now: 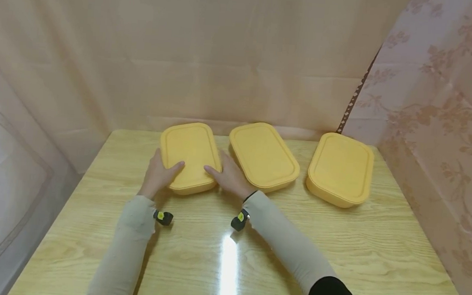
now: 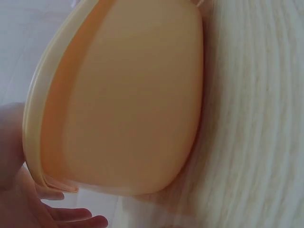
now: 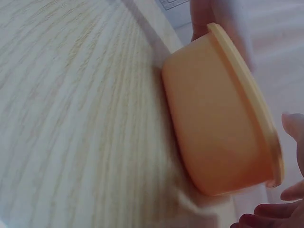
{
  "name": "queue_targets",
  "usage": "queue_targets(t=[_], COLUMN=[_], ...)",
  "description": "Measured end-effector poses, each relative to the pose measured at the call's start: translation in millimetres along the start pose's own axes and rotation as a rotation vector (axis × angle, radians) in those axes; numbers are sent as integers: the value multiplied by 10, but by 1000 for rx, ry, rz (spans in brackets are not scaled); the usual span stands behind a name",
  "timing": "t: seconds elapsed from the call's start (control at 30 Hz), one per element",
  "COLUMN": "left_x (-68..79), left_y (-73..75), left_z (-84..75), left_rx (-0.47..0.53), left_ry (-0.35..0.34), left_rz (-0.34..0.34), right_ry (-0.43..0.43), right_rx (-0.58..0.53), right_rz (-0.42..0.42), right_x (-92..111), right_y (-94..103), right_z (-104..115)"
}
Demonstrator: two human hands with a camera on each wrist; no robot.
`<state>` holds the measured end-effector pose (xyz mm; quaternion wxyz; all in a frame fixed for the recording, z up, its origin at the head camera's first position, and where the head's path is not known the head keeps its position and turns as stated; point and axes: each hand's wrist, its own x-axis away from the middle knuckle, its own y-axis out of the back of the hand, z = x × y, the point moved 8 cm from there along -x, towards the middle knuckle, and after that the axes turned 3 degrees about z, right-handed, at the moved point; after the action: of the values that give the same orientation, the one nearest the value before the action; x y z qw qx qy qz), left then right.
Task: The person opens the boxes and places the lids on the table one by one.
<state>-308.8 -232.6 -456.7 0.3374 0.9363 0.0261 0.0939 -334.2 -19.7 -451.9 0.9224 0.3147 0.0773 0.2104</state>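
Note:
Three yellow lidded lunch boxes lie on a wooden table. The left lunch box (image 1: pixel 188 153) stands between my two hands. At its left side is my left hand (image 1: pixel 158 174), thumb over the lid's edge; the left wrist view shows the fingers stretched out beside the box's side wall (image 2: pixel 133 104). My right hand (image 1: pixel 231 177) is at the right side, between this box and the middle lunch box (image 1: pixel 264 156). In the right wrist view, the right hand's spread thumb and fingers (image 3: pixel 275 213) show a gap to the box's lid rim (image 3: pixel 251 104).
Farther right stands the right lunch box (image 1: pixel 341 168), apart from the middle one. A beige curtain (image 1: pixel 225 60) hangs along the table's back edge, and a flowered cloth (image 1: pixel 448 112) borders the right side. Light reflects off the wooden tabletop (image 1: pixel 187 263) near the front.

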Motion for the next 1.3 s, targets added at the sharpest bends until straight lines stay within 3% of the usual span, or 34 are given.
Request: queue_targets(t=[0.17,0.33,0.53,0.87,1.13,1.3], left_x=[11,7,12,7,43,40], left_y=[6,-26,-24,-27,-70,-64], left_z=[50,91,86,75,131,106], left_rx=[2,19,96,177,219,227], left_ry=[16,42,56,52,104,95], left_rz=[4,53,42,28,2,-17], right_ry=[-46,-55,-95,-160,-154,-148], right_rx=[-54,-123,-166,-161,-129,-119], right_rz=[-24,-32,-33,-36,-90,-111], right_x=[-2,-14,5,14,38,22], right_y=[-41,-96,-140,-127,-145,-137], right_z=[-107,-175,-207,-193,-164,-175])
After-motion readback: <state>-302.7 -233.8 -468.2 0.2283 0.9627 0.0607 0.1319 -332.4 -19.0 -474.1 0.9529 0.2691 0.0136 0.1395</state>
